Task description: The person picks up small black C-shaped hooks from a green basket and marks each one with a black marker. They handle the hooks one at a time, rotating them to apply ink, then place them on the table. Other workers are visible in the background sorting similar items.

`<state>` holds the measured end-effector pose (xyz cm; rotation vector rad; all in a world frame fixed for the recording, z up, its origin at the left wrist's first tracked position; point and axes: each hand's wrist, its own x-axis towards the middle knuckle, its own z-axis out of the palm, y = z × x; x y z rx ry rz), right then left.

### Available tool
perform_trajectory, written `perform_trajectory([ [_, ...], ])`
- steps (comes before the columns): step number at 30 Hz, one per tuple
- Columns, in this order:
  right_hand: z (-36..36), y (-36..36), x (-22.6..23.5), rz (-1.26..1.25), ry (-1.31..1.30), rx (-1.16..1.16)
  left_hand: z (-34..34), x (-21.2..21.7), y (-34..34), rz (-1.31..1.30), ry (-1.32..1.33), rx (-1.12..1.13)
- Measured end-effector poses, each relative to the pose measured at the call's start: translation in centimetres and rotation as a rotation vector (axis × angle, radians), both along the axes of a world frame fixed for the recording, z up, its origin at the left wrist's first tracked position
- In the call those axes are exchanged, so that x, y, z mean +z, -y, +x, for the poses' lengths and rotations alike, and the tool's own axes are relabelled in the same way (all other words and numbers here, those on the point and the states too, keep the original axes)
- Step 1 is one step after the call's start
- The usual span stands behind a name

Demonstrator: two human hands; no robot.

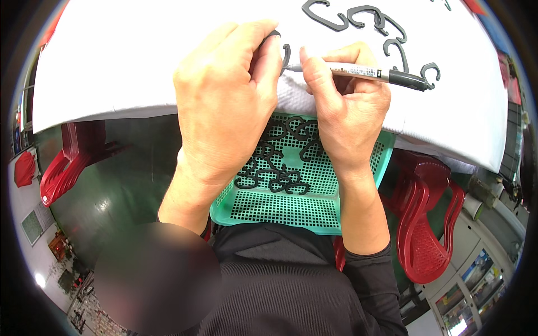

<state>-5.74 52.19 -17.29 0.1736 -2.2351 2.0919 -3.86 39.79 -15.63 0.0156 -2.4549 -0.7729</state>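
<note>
My left hand (224,95) pinches a black curved hook-shaped piece (286,55) just above the white tabletop; most of the piece is hidden behind the thumb and fingers. In my right hand (353,106) is a marker pen (358,71) with a white barrel and a black end. Its tip points left and meets, or nearly meets, the edge of the piece. Below both hands, a green perforated plastic basket (269,215) rests at my lap and holds several similar black hooks (274,162).
Several more black hooks (364,17) lie on the white-covered table (112,67), beyond and right of my right hand. A red plastic chair (423,246) stands at the right, and another red chair (78,151) at the left. The table's near edge runs behind the basket.
</note>
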Motion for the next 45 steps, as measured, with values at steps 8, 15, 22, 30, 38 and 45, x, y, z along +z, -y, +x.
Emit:
perform_trajectory([
  [8,0.0,0.1,0.0,0.021,-0.001,-0.002,0.0,-0.1,0.1,-0.005,-0.001,0.0],
  [15,0.0,-0.1,-0.4,-0.029,-0.02,-0.026,0.1,-0.4,0.1,0.049,-0.014,-0.023],
  [22,-0.2,-1.5,0.3,-0.096,-0.013,-0.14,0.2,-0.9,1.1,-0.05,-0.062,-0.1],
  [30,-0.3,-1.6,0.5,-0.047,0.032,-0.013,1.3,-1.9,2.1,-0.004,-0.179,-0.261],
  [38,-0.1,-0.7,1.3,-0.065,0.084,0.048,2.0,-3.2,2.8,0.15,-0.124,-0.323],
  [45,0.3,0.0,0.6,-0.028,0.082,0.036,1.6,-4.2,2.7,0.234,-0.195,-0.316],
])
